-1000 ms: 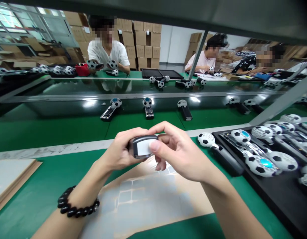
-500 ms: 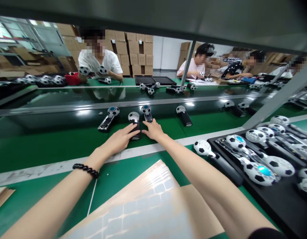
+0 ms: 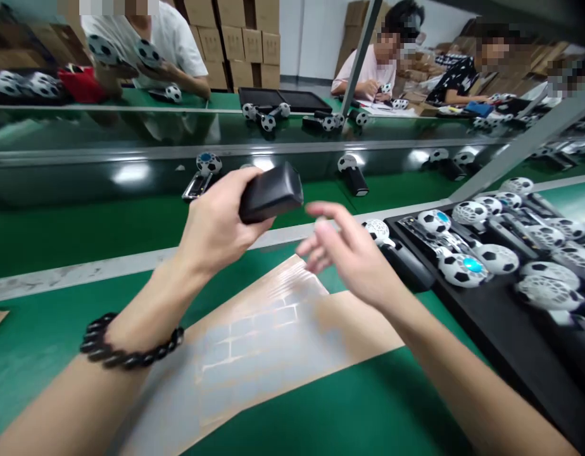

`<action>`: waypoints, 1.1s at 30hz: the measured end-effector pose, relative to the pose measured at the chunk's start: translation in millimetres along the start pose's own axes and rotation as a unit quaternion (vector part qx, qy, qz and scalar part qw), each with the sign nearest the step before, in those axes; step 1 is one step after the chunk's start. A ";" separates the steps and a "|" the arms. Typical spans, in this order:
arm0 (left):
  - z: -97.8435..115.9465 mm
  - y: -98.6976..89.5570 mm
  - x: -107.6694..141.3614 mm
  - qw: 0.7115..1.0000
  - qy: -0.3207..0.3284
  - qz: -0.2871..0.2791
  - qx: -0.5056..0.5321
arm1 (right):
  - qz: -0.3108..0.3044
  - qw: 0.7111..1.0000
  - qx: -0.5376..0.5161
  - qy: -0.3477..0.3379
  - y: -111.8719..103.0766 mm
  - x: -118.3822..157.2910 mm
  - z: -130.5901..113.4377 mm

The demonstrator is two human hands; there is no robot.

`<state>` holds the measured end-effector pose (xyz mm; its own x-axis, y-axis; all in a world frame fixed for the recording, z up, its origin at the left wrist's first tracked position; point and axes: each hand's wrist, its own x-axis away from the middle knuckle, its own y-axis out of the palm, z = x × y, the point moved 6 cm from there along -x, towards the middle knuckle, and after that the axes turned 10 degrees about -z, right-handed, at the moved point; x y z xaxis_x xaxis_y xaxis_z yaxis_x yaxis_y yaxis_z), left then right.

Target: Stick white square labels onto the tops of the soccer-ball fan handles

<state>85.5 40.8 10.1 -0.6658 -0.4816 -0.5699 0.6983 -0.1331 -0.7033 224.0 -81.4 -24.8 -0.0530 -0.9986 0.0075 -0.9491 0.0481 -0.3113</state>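
Open-bodied unit (image 3: 204, 174): lies on the green belt (image 3: 83, 234), beyond the left hand (image 3: 221, 221); its football-patterned head carries a blue disc.
Left hand: closed round the left part of the black handle (image 3: 272, 193); a bracelet (image 3: 131, 345) of dark beads circles the wrist.
Patterned sheet (image 3: 254, 354): flat on the green tabletop (image 3: 330, 411), below and between the two hands; pale patches on tan paper.
Black handle: held in the air above the far edge of the tabletop, left end hidden in the grip, free end pointing right, toward the right hand (image 3: 352, 253).
Right hand: fingers loosely bent and spread, blurred, just beside the free end of the black handle and apart from it; nothing is seen in its grasp.
Closed unit (image 3: 354, 177): on the belt beyond the right hand, patterned head at the far end.
Black tray (image 3: 482, 329): well to the right of the black handle, bearing many football-headed units (image 3: 463, 269).
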 end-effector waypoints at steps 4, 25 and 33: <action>6.6 7.1 30.4 0.959 -0.117 0.067 0.251 | -0.002 0.975 0.210 0.077 16.6 63.9 48.9; 11.6 54.3 72.9 0.861 -0.098 0.120 0.485 | 0.057 0.981 0.175 0.066 48.4 90.3 84.8; 21.6 33.9 65.0 0.920 -0.107 0.049 0.373 | -0.030 0.967 -0.216 0.128 7.9 83.2 59.6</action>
<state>71.5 -13.8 -41.6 -0.5793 -0.6721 -0.4611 0.7912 -0.5998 -0.1198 230.6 -165.5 -83.2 -0.0161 -0.9638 0.2661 -0.9912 0.0504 0.1227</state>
